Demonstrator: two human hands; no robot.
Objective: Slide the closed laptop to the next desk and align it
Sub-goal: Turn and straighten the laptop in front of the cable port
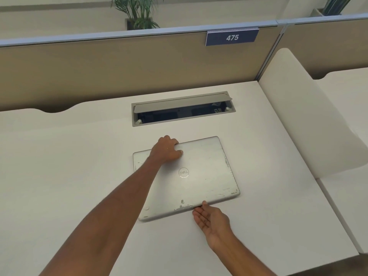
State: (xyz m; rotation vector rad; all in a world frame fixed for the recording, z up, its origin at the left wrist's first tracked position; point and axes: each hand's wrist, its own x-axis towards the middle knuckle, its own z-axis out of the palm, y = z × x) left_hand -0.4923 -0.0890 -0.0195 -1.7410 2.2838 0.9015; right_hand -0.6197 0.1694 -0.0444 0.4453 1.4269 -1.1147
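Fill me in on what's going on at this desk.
A person is handling a closed silver laptop lying flat on the white desk numbered 475. The left hand grips its far edge, and the right hand, palm up and open, has its fingertips at the near edge. The laptop sits slightly askew, below an open cable tray.

A white desk (59, 166) carries 1 closed silver laptop (201, 176), lying flat just in front of the grey cable hatch (182, 109) set into the desktop. Right of the laptop, beyond a white divider panel (310, 120), the neighbouring desk (346, 92) shows bare surface.
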